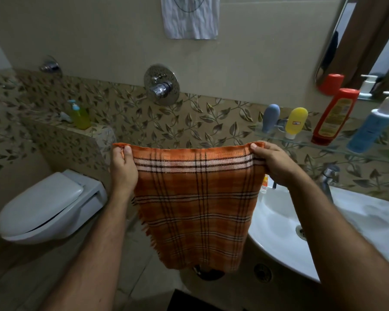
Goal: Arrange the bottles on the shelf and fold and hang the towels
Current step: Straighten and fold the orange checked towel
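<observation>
We hold the orange checked towel (194,205) in front of us, between the toilet (47,207) and the sink (285,234). Our left hand (123,168) pinches its upper left corner between thumb and curled fingers. Our right hand (273,163) pinches the upper right corner the same way. The towel hangs down flat from the stretched upper edge. Behind, on the glass shelf (305,142), stand a grey bottle (270,117), a yellow bottle (296,122), a red bottle (334,116) and a blue bottle (372,126).

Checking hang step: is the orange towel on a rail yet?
No, the towel hangs free in the air, pinched at its top corners by the left hand and right hand.
</observation>
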Action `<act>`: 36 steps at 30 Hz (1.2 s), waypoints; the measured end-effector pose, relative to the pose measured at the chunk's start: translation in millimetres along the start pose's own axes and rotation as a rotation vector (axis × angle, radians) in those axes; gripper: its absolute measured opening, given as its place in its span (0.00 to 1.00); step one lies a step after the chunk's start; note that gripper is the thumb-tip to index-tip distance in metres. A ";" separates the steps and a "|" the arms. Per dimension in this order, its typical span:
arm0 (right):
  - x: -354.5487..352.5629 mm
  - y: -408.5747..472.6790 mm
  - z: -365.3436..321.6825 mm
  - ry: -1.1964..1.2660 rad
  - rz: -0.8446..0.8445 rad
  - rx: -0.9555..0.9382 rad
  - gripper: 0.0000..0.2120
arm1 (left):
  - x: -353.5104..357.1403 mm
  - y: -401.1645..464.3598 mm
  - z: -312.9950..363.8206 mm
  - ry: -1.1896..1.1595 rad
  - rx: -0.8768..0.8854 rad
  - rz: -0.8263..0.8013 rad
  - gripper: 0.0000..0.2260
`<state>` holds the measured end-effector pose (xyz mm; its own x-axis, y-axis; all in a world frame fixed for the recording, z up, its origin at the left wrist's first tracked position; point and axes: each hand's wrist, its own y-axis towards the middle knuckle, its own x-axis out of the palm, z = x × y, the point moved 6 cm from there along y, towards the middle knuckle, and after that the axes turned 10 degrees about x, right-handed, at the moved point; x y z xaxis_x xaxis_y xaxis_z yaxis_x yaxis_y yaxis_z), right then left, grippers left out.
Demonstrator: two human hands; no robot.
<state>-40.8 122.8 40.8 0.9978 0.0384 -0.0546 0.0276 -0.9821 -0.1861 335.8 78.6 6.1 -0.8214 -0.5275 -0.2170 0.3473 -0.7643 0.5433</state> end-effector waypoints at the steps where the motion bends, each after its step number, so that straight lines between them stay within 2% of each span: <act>1: 0.5 2.3 -3.0 0.052 0.040 -0.008 0.09 | 2.0 4.1 5.0 -0.012 0.006 0.007 0.11; 4: -3.7 9.4 -16.2 0.025 0.117 0.011 0.11 | 12.2 17.2 20.1 -0.019 -0.006 0.026 0.13; 6: -4.1 13.0 -25.6 -0.085 0.016 0.075 0.17 | 19.6 25.1 23.7 -0.034 -0.090 0.039 0.15; 9: -7.0 12.6 -32.3 -0.351 -0.155 0.205 0.32 | 28.1 35.5 23.1 -0.180 -0.188 0.039 0.14; 11: -9.8 13.4 -36.1 -0.452 -0.185 0.239 0.35 | 32.2 40.8 19.8 -0.294 -0.236 -0.029 0.14; 12: -10.2 15.3 -38.0 -0.419 -0.190 0.235 0.33 | 34.2 42.4 17.6 -0.354 -0.268 -0.081 0.13; 16: 12.5 12.8 -49.1 -0.100 -0.315 0.130 0.15 | 46.9 36.1 10.0 -0.541 -0.469 -0.328 0.11; 18: 29.3 10.4 -54.8 -0.008 -0.317 0.086 0.11 | 51.9 27.4 6.0 -0.548 -0.575 -0.392 0.11; 20: 39.9 10.7 -63.1 0.060 -0.224 0.048 0.12 | 53.8 21.0 0.4 -0.551 -0.654 -0.412 0.13; 22: 47.4 10.5 -70.5 0.144 -0.125 0.045 0.16 | 56.6 14.1 -8.9 -0.605 -0.735 -0.457 0.21; 25: 55.7 8.4 -82.4 0.277 -0.040 0.046 0.19 | 70.2 -14.5 -24.3 -0.767 -0.830 -0.542 0.42; 28: 61.8 3.7 -98.7 0.344 -0.027 0.021 0.17 | 98.6 -76.9 -34.0 -0.988 -0.944 -0.680 0.50; 32: 50.4 4.4 -107.0 0.348 0.047 0.015 0.15 | 126.7 -117.7 -22.4 -1.248 -0.896 -0.766 0.52; 34: 40.8 4.9 -106.5 0.352 0.084 0.020 0.15 | 129.3 -112.8 -14.5 -1.238 -0.780 -0.733 0.44; 36: 30.6 4.5 -105.5 0.368 0.116 0.025 0.17 | 123.8 -97.5 -15.7 -1.108 -0.651 -0.596 0.33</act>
<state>-3.8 100.1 141.8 0.9493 -0.1459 0.2784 -0.0837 -0.9711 -0.2233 207.4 81.9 -86.5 -0.7356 0.2573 0.6267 -0.2785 -0.9581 0.0664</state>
